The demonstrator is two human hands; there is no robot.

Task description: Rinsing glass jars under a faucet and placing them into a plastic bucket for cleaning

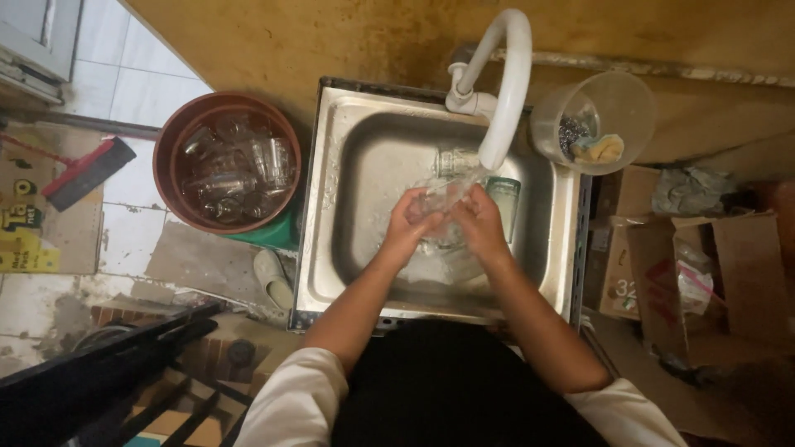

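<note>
My left hand (407, 225) and my right hand (480, 225) both grip a clear drinking glass (440, 201) over the middle of a steel sink (327, 207). Water runs onto the glass from a white curved tap (507, 83). Two more clear glasses stand in the basin behind my hands, one (454, 162) under the spout and one (503, 197) to the right of my right hand.
A brown round tub (166, 157) full of several clear glasses sits on the floor left of the sink. A clear plastic cup (617, 103) with a sponge and scourer stands at the sink's right corner. Cardboard boxes (745, 273) lie right; a red broom head (87, 172) lies far left.
</note>
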